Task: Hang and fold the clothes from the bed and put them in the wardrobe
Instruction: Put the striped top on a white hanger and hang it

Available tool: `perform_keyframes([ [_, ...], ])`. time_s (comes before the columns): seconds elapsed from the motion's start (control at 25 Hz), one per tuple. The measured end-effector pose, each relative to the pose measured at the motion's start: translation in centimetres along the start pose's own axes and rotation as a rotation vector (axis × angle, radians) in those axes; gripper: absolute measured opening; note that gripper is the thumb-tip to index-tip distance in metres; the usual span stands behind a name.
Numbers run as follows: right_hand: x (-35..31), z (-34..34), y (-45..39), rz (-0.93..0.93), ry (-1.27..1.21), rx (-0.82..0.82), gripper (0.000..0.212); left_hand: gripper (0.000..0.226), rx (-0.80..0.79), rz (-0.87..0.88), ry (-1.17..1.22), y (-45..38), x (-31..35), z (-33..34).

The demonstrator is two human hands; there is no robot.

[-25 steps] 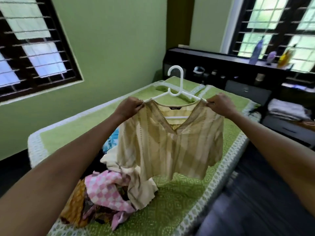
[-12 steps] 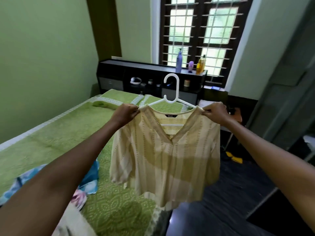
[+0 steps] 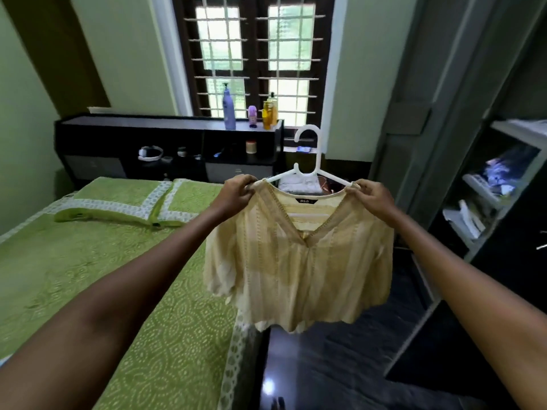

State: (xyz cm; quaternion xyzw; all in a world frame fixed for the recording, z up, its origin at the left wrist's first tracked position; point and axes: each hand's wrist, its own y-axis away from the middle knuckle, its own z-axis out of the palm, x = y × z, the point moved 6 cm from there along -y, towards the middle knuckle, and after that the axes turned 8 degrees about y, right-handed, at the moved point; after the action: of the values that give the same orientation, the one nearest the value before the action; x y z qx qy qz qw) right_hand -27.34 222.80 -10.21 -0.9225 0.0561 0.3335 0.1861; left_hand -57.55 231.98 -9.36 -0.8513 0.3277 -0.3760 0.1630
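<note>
Both bare forearms are reaching forward, and the left hand (image 3: 236,192) is pinching one shoulder of the pale yellow striped V-neck blouse (image 3: 299,261) while the right hand (image 3: 371,196) is gripping the other, fingers closed on fabric and hanger ends. The blouse is hanging on a white plastic hanger (image 3: 310,161), held up over the dark floor just beside the green patterned bed (image 3: 103,276). Beyond, bottles are standing on the black headboard shelf (image 3: 165,125), and open wardrobe shelves (image 3: 503,184) are showing at right.
</note>
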Motion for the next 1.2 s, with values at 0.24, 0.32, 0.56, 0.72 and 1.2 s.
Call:
perform_keyframes([
  [0.24, 9.3, -5.0, -7.6, 0.178, -0.043, 0.282, 0.022, 0.031, -0.075, 0.113, 0.118, -12.9, 1.2, 9.6],
  [0.32, 11.8, -6.5, -9.9, 0.217, -0.039, 0.315, 0.024, 0.031, -0.104, 0.165, 0.133, -17.6, 2.3, 13.1],
  [0.56, 15.6, -10.7, -15.1, 0.263, 0.181, 0.419, 0.015, 0.024, -0.016, 0.395, 0.208, -28.1, 5.9, 22.3],
  [0.72, 17.4, -13.4, -17.4, 0.182, 0.300, 0.451, 0.013, 0.036, -0.044, 0.546, 0.186, -33.3, 8.9, 28.0],
  [1.2, 25.1, -28.5, -22.1, 0.314, 0.849, 0.927, 0.020, 0.050, -0.323, 0.828, 0.233, -50.0, 21.5, 44.0],
])
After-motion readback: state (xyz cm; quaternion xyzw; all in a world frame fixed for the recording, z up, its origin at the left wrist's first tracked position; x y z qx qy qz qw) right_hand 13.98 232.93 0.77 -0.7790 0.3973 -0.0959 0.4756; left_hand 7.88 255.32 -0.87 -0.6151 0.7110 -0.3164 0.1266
